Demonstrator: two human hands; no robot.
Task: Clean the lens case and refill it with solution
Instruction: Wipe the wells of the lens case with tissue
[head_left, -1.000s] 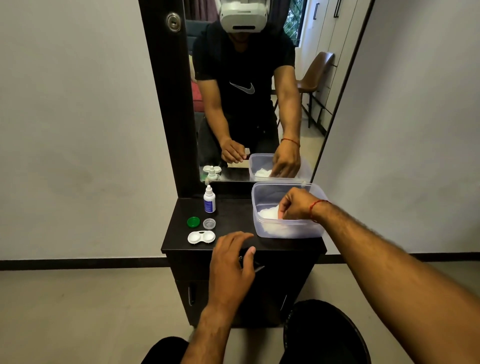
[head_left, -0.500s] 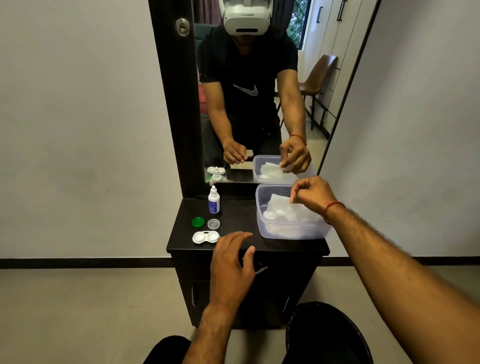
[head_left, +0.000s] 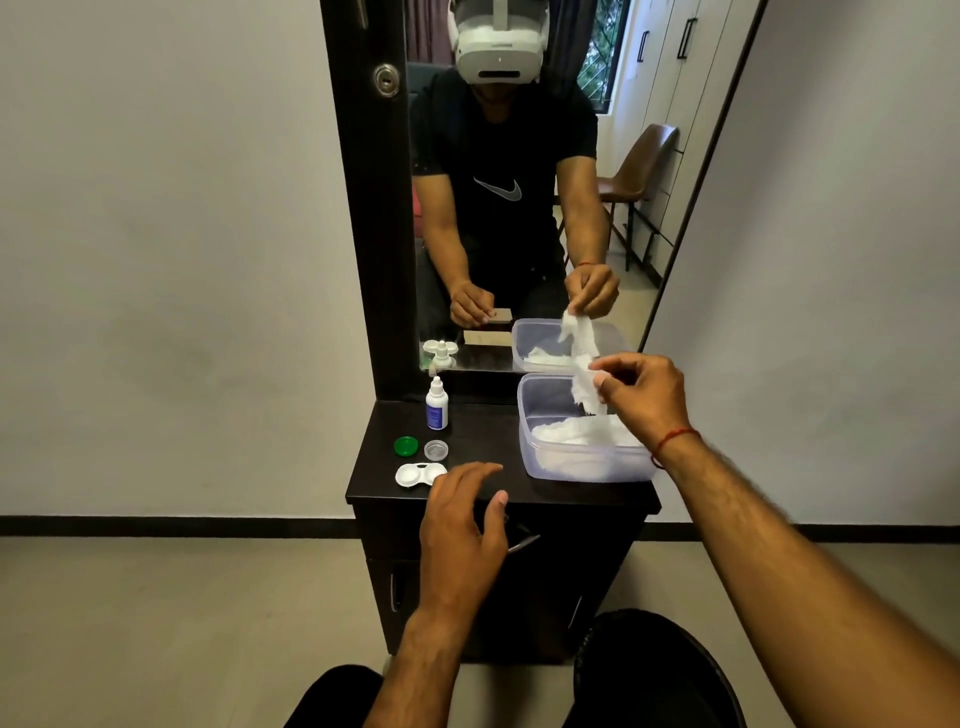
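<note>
- Pinches a white tissue (head_left: 584, 387) between thumb and fingertips of the right hand (head_left: 641, 400), above the clear tub (head_left: 525, 431) of tissues.
- Holds the left hand (head_left: 462, 525) loose over the front edge of the dark cabinet top (head_left: 483, 431), fingers spread, gripping nothing.
- Leaves the white lens case (head_left: 413, 474) lying open at front left, just beside that hand.
- Places a green cap (head_left: 405, 446) and a clear cap (head_left: 436, 450) behind it, with the solution bottle (head_left: 437, 402) upright farther back.

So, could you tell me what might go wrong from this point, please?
The tissue pinched by the right hand hangs down into the plastic box; pulling may drag out extra sheets. The left hand hovers beside the open lens case near the table's front edge and could knock it off.
</note>
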